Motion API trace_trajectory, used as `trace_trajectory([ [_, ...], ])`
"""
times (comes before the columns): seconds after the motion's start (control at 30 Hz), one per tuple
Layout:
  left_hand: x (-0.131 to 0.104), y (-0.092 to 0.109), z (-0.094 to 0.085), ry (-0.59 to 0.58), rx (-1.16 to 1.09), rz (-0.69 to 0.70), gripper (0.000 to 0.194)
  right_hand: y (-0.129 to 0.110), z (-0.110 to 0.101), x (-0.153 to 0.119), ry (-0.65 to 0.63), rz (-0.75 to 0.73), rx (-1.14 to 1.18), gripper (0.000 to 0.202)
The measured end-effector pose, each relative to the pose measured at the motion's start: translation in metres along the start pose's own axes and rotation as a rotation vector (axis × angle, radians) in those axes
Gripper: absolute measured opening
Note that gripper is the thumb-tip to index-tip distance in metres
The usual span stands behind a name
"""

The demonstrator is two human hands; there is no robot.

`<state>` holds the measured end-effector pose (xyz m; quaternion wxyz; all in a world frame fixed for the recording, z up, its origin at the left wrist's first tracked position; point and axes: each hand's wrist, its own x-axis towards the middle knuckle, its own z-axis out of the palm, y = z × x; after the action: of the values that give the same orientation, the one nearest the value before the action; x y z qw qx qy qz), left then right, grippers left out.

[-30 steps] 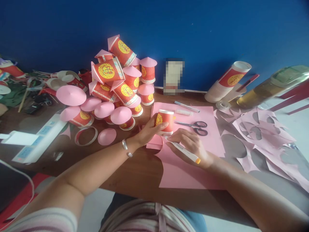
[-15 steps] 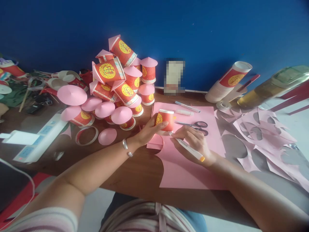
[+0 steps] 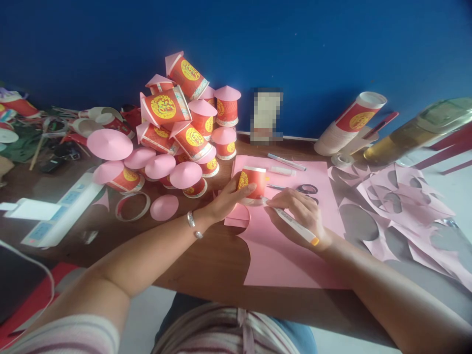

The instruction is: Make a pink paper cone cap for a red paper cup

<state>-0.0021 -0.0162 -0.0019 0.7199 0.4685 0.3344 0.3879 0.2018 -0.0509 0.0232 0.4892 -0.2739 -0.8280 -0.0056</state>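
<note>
My left hand is wrapped round a red paper cup with a yellow print, its white rim facing down and towards me. In my right hand is a white marker with an orange end, its tip at the cup's lower white band. Both hands are over a large pink paper sheet. A pair of scissors lies behind my right hand, partly hidden by it. Beyond the cup rest a capped white marker and a blue-ended marker.
Several red cups with pink cone roofs are piled at back left. A power strip, a paper ring and a pink cone lie at left. Pink offcuts, stacked cups and a bottle stand or lie at right.
My right hand and the marker have shifted slightly to the right along the cup's lower band. The left hand holds the cup in nearly the same place.
</note>
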Motion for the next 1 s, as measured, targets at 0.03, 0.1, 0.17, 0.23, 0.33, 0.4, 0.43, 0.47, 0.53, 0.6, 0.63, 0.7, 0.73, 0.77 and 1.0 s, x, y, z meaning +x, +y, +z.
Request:
trace_trajectory([
  [0.03, 0.0, -0.003, -0.002, 0.021, 0.012, 0.003, 0.055, 0.0, 0.0, 0.0, 0.004, -0.011, 0.005, 0.021],
  [0.1, 0.001, -0.01, -0.007, 0.085, 0.038, 0.023, 0.058, -0.002, 0.001, 0.0, 0.0, -0.024, 0.024, 0.022],
  [0.17, 0.001, -0.016, -0.011, 0.145, 0.055, 0.039, 0.061, -0.003, 0.001, -0.001, -0.014, -0.029, 0.036, 0.022],
  [0.23, 0.001, -0.019, -0.012, 0.179, 0.068, 0.046, 0.064, -0.003, 0.001, -0.001, -0.025, -0.044, 0.034, 0.021],
  [0.33, 0.0, -0.014, -0.01, 0.166, 0.117, 0.044, 0.063, -0.003, 0.001, -0.001, -0.028, -0.067, 0.026, 0.02],
  [0.4, -0.002, -0.009, -0.007, 0.133, 0.154, 0.021, 0.062, -0.003, 0.001, -0.001, -0.02, -0.07, 0.015, 0.02],
  [0.43, -0.002, -0.006, -0.006, 0.119, 0.17, 0.008, 0.061, -0.002, 0.001, 0.0, -0.016, -0.07, 0.007, 0.02],
  [0.47, -0.002, -0.004, -0.005, 0.108, 0.183, 0.0, 0.061, -0.002, 0.001, 0.0, -0.013, -0.072, 0.001, 0.02],
  [0.53, -0.003, -0.002, -0.004, 0.094, 0.202, 0.004, 0.062, -0.001, 0.0, 0.0, -0.013, -0.076, -0.005, 0.02],
  [0.6, -0.003, -0.002, -0.004, 0.097, 0.209, 0.026, 0.064, -0.001, 0.0, 0.0, -0.018, -0.082, -0.006, 0.021],
  [0.63, -0.003, -0.002, -0.005, 0.1, 0.206, 0.029, 0.065, -0.001, 0.0, 0.0, -0.02, -0.085, -0.006, 0.021],
  [0.7, -0.004, -0.003, -0.005, 0.104, 0.207, 0.01, 0.067, -0.001, -0.001, 0.0, -0.02, -0.086, -0.007, 0.022],
  [0.73, -0.004, -0.003, -0.004, 0.108, 0.214, 0.001, 0.066, -0.002, -0.001, 0.0, -0.022, -0.085, -0.005, 0.023],
  [0.77, -0.004, -0.002, -0.004, 0.113, 0.223, -0.001, 0.065, -0.002, 0.0, 0.0, -0.024, -0.084, -0.002, 0.023],
  [1.0, -0.002, -0.004, -0.002, 0.131, 0.19, 0.06, 0.059, -0.004, 0.002, -0.002, -0.035, -0.084, 0.01, 0.022],
])
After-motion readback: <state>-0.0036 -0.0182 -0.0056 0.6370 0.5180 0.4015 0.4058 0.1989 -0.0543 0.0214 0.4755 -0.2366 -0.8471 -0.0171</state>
